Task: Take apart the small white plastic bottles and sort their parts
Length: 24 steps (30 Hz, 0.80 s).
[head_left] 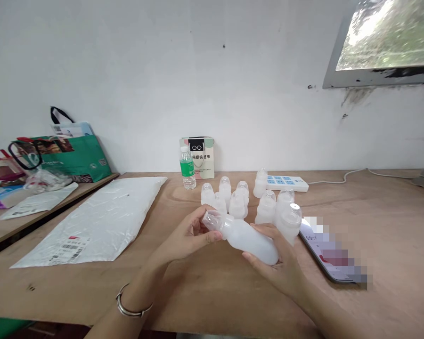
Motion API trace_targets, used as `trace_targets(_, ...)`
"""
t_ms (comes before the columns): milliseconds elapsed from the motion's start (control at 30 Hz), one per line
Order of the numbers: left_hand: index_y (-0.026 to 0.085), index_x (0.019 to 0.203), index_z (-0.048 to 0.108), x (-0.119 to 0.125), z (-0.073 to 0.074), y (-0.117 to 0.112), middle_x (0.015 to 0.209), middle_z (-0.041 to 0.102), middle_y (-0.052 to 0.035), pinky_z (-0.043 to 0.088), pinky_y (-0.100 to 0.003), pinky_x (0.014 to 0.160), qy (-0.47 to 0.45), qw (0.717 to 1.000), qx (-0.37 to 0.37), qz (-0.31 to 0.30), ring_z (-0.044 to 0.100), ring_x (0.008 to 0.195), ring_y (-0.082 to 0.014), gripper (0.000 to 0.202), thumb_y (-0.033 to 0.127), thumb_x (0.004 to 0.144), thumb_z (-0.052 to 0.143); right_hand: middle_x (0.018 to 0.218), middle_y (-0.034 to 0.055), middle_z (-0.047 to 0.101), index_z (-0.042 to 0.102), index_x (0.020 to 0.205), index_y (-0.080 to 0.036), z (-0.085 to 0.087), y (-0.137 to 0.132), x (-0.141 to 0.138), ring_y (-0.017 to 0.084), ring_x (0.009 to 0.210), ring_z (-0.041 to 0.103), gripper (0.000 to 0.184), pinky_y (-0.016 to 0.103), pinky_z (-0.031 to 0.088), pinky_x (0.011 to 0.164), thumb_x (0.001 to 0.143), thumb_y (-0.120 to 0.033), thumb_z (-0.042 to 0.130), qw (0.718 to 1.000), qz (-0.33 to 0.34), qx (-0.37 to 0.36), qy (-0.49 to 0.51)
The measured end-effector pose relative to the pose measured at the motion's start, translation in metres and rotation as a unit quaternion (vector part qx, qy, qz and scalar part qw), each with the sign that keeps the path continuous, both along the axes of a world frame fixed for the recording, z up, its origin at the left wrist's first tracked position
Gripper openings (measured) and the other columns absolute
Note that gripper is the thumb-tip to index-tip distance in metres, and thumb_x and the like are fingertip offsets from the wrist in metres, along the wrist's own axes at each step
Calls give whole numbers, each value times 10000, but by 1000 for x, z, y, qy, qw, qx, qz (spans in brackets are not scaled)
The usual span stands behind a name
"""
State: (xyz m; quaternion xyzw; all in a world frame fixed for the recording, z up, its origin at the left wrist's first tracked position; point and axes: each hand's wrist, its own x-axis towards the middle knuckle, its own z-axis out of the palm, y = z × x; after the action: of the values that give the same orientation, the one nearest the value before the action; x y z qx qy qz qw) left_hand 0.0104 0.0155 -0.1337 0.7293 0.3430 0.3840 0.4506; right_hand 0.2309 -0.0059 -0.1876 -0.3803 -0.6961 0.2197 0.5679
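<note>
A translucent white baby bottle (249, 239) is tilted above the table, its neck end to the left and its base to the right. My right hand (281, 256) is wrapped round the body near the base. At the other end, my left hand (195, 233) grips the clear dome cap (214, 220), which sits at the bottle's collar. Whether the cap is fully seated I cannot tell. Behind the hands stand several similar capped bottles (239, 203), upright in a loose group. A larger bottle (289, 221) of the same kind stands just beyond my right hand.
The wooden table (212, 301) carries a white plastic mailer (102, 221) on the left and a phone (330, 254) on the right. At the back are a water bottle (187, 169), a paper bag (207, 157) and a power strip (288, 182). A green bag (81, 157) stands far left.
</note>
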Motion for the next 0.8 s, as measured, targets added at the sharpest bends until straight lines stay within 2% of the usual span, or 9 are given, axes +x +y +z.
trace_targets(67,207,955,571,-1,2,1,835,575,-4,471,-255,646,-10,1000,4,-24,558,748,-148,285,393,765,672,757,31,659,582,934,-227,2,2,2,198,612,623,311,290,484,489,723,-438,671,984,87,-152,31)
trace_targets(133,205,961,568,-4,3,2,847,576,-9,474,-271,681,-2,999,9,-42,560,765,-151,291,386,760,677,581,-12,592,552,878,-214,3,4,3,149,429,530,371,244,377,362,759,-565,570,940,175,-285,68)
trace_targets(200,209,1018,558,-7,4,4,912,586,-33,481,-295,717,12,998,4,-56,568,825,-172,331,389,764,669,538,-27,565,544,867,-213,4,5,2,137,404,503,391,235,359,352,765,-590,540,929,183,-312,76)
trace_targets(267,217,1088,535,-10,3,5,971,585,-51,482,-304,720,21,998,-2,-61,563,866,-187,408,407,754,673,680,8,641,572,924,-222,4,4,1,170,553,592,322,270,463,458,756,-494,615,967,113,-227,36)
trace_targets(367,218,1061,536,-9,-1,7,903,573,-20,453,-259,655,29,999,0,-23,538,786,-157,417,405,726,699,949,61,666,585,1048,-249,2,2,-2,224,819,647,312,329,540,666,759,-326,673,998,16,-6,-58)
trace_targets(467,203,984,563,-6,-5,7,829,560,10,407,-223,607,43,999,17,24,502,711,-124,344,358,717,715,985,91,634,548,1138,-253,-2,1,-2,236,870,651,363,336,556,689,793,-262,660,979,-23,163,-123)
trace_targets(600,175,938,575,-2,-10,7,721,565,24,405,-225,559,28,999,-21,22,509,613,-113,331,378,714,710,967,110,623,492,1240,-226,-4,2,2,226,847,651,448,338,567,682,819,-176,636,935,-64,293,-190)
trace_targets(700,171,909,574,-2,-12,7,695,568,27,403,-222,552,27,998,-50,6,512,592,-109,300,391,739,689,971,111,636,509,1234,-225,-5,0,3,223,849,654,447,340,565,690,814,-124,626,914,-76,338,-210)
trace_targets(800,195,947,592,-6,-12,5,809,591,14,389,-211,600,56,998,3,1,515,693,-115,306,333,713,731,931,84,663,560,1130,-227,-3,-1,3,206,780,662,341,302,555,622,799,-206,642,965,-19,220,-143)
